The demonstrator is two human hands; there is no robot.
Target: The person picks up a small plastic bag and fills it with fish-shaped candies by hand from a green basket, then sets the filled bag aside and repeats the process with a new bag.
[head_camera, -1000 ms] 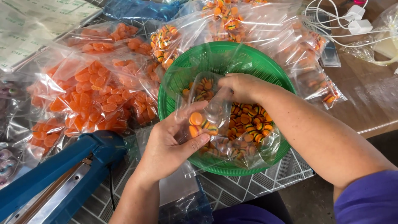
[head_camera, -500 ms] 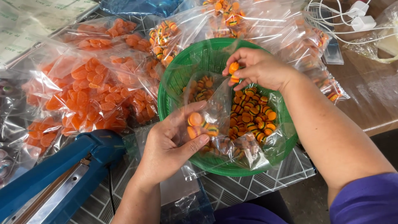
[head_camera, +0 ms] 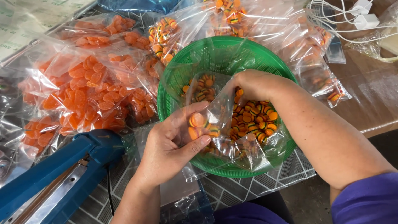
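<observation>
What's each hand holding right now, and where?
Left hand pinches the small clear bag by its lower end, over the candies. Right hand is at its mouth; its grip cannot be told.

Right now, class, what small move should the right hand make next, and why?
Probably drop more candies into the small clear plastic bag that the left hand holds open; the right hand is down among the orange striped candies in the green plastic basket.

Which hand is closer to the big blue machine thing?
Left. The left hand holds a small clear bag of candies just right of the blue sealer. The right hand is farther away, inside the green basket.
</observation>
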